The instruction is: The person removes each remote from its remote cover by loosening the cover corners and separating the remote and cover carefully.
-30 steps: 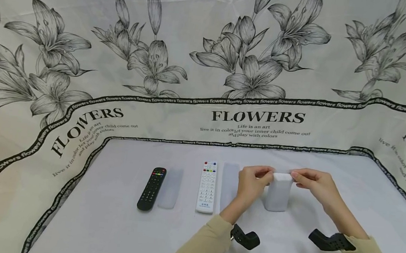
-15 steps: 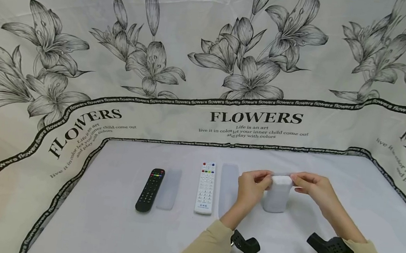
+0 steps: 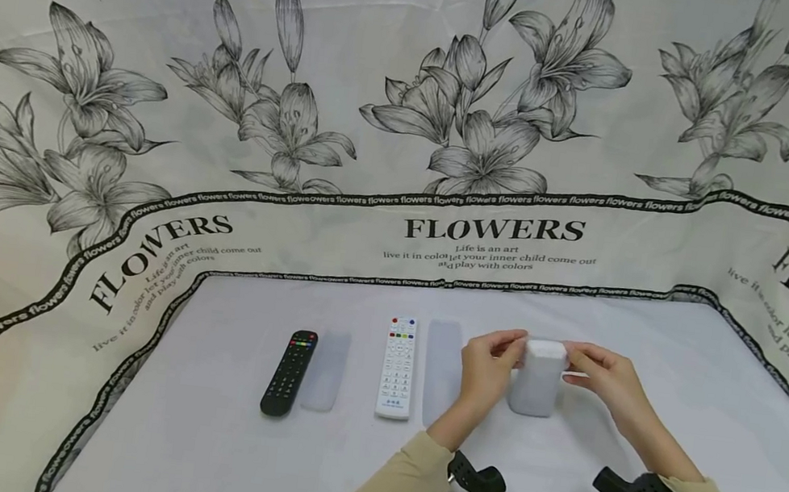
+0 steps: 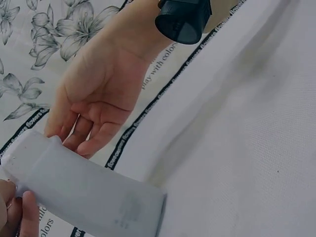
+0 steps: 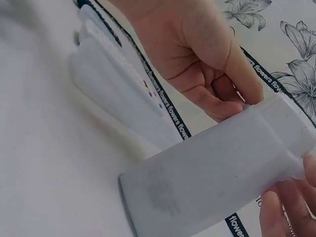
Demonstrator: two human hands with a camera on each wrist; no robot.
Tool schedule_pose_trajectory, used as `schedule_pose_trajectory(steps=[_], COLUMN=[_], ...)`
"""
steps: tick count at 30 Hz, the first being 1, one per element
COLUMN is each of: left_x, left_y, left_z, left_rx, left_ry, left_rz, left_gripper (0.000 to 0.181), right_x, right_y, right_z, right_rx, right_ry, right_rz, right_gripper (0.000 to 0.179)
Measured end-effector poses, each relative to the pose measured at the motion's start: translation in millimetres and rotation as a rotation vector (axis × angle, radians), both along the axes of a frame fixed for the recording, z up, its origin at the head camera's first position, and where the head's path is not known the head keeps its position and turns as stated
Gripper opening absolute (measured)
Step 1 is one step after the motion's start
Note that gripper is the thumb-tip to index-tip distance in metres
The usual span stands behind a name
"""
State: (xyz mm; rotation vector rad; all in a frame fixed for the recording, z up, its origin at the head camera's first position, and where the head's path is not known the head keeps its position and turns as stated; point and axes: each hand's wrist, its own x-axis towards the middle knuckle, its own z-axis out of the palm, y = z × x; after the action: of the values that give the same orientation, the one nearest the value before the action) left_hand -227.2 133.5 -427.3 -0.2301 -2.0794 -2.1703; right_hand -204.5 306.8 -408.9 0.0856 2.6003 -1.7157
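Note:
A white remote-like block (image 3: 545,350) stands upright on the table inside a translucent sleeve (image 3: 533,388), its top end poking out. My left hand (image 3: 487,370) pinches the sleeve's rim on the left side. On the opposite side, the thumb and fingers of my right hand (image 3: 602,375) pinch the rim too. Faint dark print shows through the sleeve (image 4: 98,192) in the left wrist view, where my right hand (image 4: 106,89) is at the top. From the right wrist, my left hand (image 5: 192,54) appears beyond the sleeve (image 5: 212,173).
Left of the hands lie a white remote (image 3: 397,368) and a black remote (image 3: 289,372), buttons up. Beside them lie two flat translucent sleeves, one right of the black remote (image 3: 325,372) and another (image 3: 441,365) partly behind my left hand. A flowered cloth (image 3: 497,245) hangs behind the table.
A translucent strip of sleeve stretched above the block's top between my fingers has dropped out of sight. Both hands are slightly lower, still at the rim. The whole view has shifted a little.

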Motion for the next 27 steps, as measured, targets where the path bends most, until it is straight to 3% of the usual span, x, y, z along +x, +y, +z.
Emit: schedule_pose_trajectory(steps=[8, 17, 27], left_x=[-0.2, 3.8, 3.1], left_y=[1.4, 4.8, 5.2], left_z=[-5.0, -8.1, -9.6], left_rx=[-0.001, -0.009, -0.007], left_ry=[0.041, -0.025, -0.091], left_rz=[0.095, 0.118, 0.144], left_gripper=[0.018, 0.017, 0.014], right_x=[2.9, 4.7, 2.9], right_y=[1.3, 3.3, -0.7], right_z=[-0.6, -5.4, -3.1], right_rx=[-0.072, -0.118, -0.087], right_ry=[0.006, 0.014, -0.025], right_rz=[0.033, 0.04, -0.001], right_gripper=[0.063, 0.058, 0.062])
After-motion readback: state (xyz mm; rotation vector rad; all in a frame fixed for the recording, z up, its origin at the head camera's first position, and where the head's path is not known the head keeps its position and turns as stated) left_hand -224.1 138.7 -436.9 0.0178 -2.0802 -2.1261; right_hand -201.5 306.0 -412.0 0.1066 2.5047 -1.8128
